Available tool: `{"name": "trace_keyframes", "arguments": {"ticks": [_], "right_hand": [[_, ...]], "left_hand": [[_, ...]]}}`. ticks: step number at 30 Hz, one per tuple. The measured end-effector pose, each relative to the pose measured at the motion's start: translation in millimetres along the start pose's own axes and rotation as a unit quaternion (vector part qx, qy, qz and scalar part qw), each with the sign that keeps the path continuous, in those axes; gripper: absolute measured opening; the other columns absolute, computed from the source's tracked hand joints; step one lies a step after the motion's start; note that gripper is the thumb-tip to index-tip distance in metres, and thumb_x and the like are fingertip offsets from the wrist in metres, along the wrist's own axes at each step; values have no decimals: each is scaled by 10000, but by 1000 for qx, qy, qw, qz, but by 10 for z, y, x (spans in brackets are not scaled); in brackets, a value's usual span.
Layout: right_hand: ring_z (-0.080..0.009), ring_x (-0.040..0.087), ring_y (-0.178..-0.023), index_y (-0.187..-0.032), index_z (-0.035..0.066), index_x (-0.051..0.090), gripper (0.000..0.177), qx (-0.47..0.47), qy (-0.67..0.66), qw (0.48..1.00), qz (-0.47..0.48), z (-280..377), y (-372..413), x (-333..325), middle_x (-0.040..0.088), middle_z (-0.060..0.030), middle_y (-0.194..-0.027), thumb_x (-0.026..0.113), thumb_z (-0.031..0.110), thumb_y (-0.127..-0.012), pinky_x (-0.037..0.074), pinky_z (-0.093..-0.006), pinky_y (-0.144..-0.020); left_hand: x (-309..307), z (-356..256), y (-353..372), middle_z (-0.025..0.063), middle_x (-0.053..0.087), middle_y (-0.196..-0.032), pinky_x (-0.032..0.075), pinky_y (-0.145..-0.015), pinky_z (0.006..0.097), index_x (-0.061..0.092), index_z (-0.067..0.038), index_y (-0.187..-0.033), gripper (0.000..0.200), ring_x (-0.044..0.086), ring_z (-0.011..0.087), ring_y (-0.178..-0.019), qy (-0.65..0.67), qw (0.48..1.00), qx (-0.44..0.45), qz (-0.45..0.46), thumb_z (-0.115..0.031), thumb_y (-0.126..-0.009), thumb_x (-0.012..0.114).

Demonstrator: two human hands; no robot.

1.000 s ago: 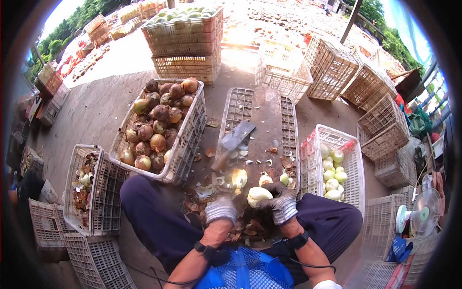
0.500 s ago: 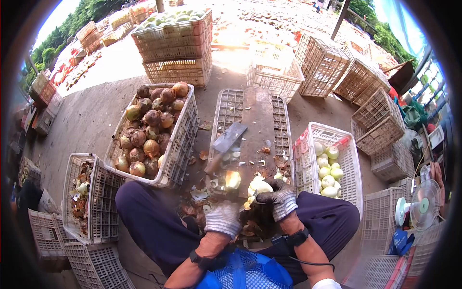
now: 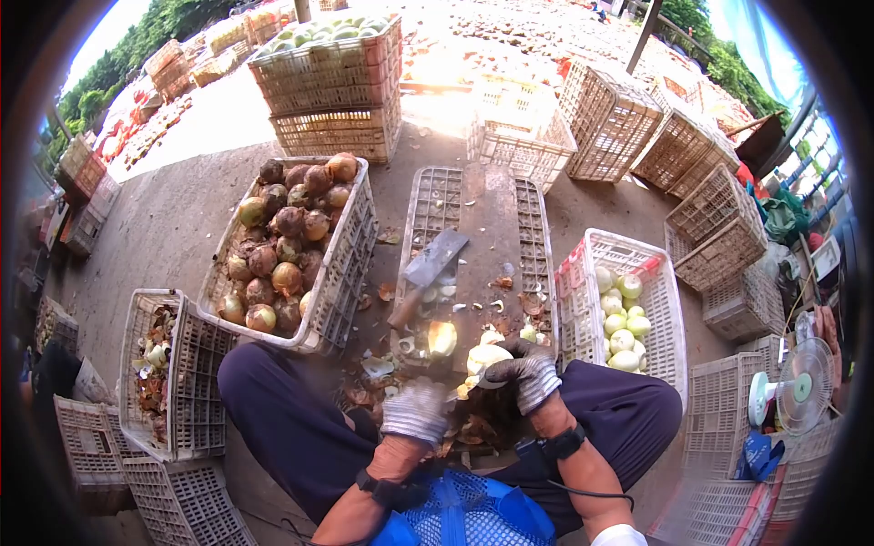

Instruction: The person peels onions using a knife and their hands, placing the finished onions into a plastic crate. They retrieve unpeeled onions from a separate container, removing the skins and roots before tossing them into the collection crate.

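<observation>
My right hand (image 3: 526, 375), in a dark-palmed striped glove, is closed on a whitish, partly peeled onion (image 3: 487, 360) above the near end of the wooden board. Just left of it is my left hand (image 3: 414, 409), gloved too, with fingers smeared by motion; whether it holds anything does not show. A cut, pale-yellow onion (image 3: 442, 338) rests on the board between the two hands, a little farther out. Beyond it a cleaver (image 3: 435, 259) lies flat, its wooden handle pointing toward me. Scraps of brown skin (image 3: 473, 428) are strewn below my hands.
Unpeeled onions fill a crate (image 3: 360, 227) at left; peeled ones lie in another crate (image 3: 590, 238) at right. The board (image 3: 487, 218) spans an upturned crate (image 3: 428, 196). A crate of peelings (image 3: 173, 296) is at far left, a small fan (image 3: 801, 389) at right. Stacked crates (image 3: 328, 82) stand beyond.
My left hand has shifted slightly to the left, away from the onion. The right hand has stayed nearly in place and still grips the onion, which shows a little differently turned.
</observation>
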State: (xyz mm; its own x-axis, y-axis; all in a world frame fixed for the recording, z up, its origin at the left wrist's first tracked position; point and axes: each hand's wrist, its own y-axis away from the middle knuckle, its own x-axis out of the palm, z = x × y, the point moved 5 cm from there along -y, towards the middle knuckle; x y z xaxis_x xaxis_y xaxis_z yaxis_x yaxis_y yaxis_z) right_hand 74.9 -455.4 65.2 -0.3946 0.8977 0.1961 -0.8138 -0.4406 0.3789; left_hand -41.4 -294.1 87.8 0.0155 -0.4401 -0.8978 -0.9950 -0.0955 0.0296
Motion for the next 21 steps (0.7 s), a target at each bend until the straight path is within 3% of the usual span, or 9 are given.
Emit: {"name": "trace_keyframes", "arguments": {"ticks": [2, 6, 13, 15, 21], "right_hand": [[-252, 661, -820, -1018, -87, 601, 431, 43, -67, 997, 20, 42, 52, 59, 668, -159, -931, 670, -98, -593, 545, -326, -751], [-272, 650, -856, -1023, -90, 595, 433, 106, -204, 972, 52, 9, 109, 156, 660, -174, -948, 630, -87, -591, 529, -334, -797], [-261, 640, -871, -1029, -82, 590, 434, 97, -118, 983, 102, -195, 174, 178, 654, -167, -950, 590, -63, -596, 518, -323, -818], [-264, 640, -869, -1034, -80, 588, 433, 147, -161, 974, 67, -159, 236, 215, 652, -163, -951, 589, -64, -601, 517, -325, -821], [-294, 642, -862, -1030, -83, 584, 419, 159, -223, 959, 72, -8, 279, 299, 647, -173, -945, 587, -81, -610, 525, -374, -824]], "left_hand": [[-6, 44, 7, 144, 627, -843, 488, -647, 439, 632, -97, -870, 218, 612, 335, -789, 6, 1000, 18, -4, -226, -694, 645], [-232, 22, 75, 116, 608, -798, 485, -619, 432, 639, -119, -882, 235, 607, 318, -752, 4, 992, 82, -95, -182, -655, 648], [-238, -67, -21, 140, 592, -765, 479, -587, 443, 605, -92, -834, 206, 596, 331, -718, -33, 994, 74, -76, -163, -641, 622], [-218, -43, -29, 149, 588, -754, 476, -577, 450, 593, -86, -826, 191, 593, 334, -708, -16, 990, 99, -101, -163, -652, 611], [-139, -1, -70, 151, 600, -779, 480, -600, 447, 610, -86, -866, 220, 596, 339, -718, -31, 979, 125, -159, -172, -665, 617]]}}
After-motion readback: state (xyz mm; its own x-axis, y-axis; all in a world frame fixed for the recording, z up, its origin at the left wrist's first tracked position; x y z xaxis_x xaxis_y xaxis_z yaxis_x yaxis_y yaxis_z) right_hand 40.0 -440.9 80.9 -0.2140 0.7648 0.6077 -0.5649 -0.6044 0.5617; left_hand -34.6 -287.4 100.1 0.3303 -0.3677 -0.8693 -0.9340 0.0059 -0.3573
